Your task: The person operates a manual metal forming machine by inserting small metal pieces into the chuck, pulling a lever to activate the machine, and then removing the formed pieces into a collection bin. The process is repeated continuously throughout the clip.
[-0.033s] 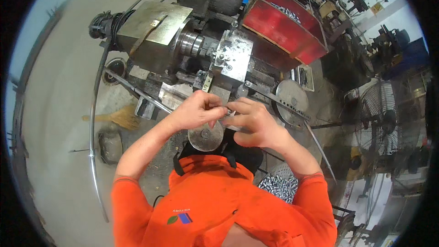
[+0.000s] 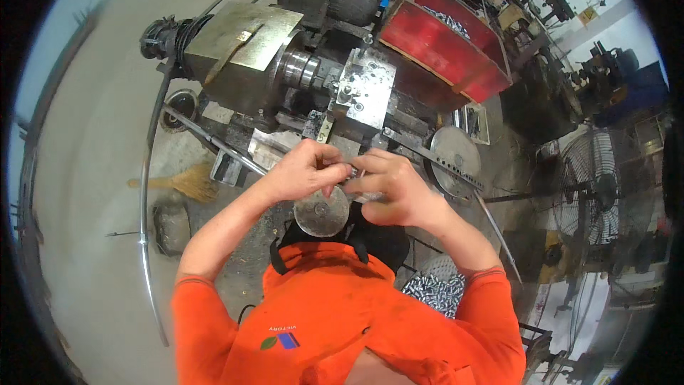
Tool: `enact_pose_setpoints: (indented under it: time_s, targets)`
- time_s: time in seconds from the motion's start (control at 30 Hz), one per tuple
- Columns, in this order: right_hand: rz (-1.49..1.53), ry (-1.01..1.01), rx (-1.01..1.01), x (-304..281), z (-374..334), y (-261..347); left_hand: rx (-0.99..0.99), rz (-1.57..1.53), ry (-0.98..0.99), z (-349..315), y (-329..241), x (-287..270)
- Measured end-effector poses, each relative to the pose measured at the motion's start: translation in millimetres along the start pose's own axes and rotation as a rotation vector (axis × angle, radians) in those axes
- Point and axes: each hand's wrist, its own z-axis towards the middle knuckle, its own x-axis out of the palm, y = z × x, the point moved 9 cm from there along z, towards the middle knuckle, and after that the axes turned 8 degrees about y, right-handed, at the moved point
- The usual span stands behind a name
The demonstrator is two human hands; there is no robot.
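Just in front of the lathe, my left hand (image 2: pixel 308 172) is closed in a pinch on a small metal part (image 2: pixel 353 172), mostly hidden by the fingers. My right hand (image 2: pixel 396 190) faces it from the other side, fingers curved and spread apart, its fingertips close to the part; contact cannot be made out, and the thumb is blurred. Below the hands is a round metal handwheel (image 2: pixel 321 212). Beyond them stand the lathe's chuck (image 2: pixel 300 69) and its tool-post block (image 2: pixel 367 89), speckled with chips.
A red metal bin (image 2: pixel 442 46) holding small metal parts stands behind the lathe at the right. A basket of shiny metal parts (image 2: pixel 436 292) sits by my right elbow. A long lever bar (image 2: pixel 217 144), a straw broom (image 2: pixel 187 183) and a larger handwheel (image 2: pixel 456 153) flank the work area.
The fingers of my right hand have shifted slightly left and its thumb has moved. My left hand keeps its pinch, almost unmoved. The whole view has shifted a little.
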Motion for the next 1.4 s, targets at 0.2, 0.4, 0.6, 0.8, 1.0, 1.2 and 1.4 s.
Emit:
enact_pose_setpoints:
  time_s: [0.2,0.4,0.6,0.8,1.0,1.2,1.4]
  targets:
    - [-0.172,0.057,0.027,5,55,-34,-0.069,0.374,-0.142,-27,1,-53]
    - [-0.578,0.014,0.359,-16,110,-125,-0.217,0.569,-0.738,-171,-5,-166]
    - [-0.399,0.026,0.45,5,138,-157,-0.59,1.016,-0.959,-341,39,-197]
    - [-0.328,0.081,0.494,5,141,-169,-0.683,0.607,-0.968,-354,90,-161]
    - [-0.407,0.021,0.445,3,154,-163,-0.93,0.886,-1.032,-355,112,-179]
    - [-0.453,0.047,0.334,9,148,-164,-1.156,1.239,-1.016,-403,124,-229]
    - [-0.429,0.066,0.434,9,146,-163,-0.981,1.769,-0.96,-447,113,-338]
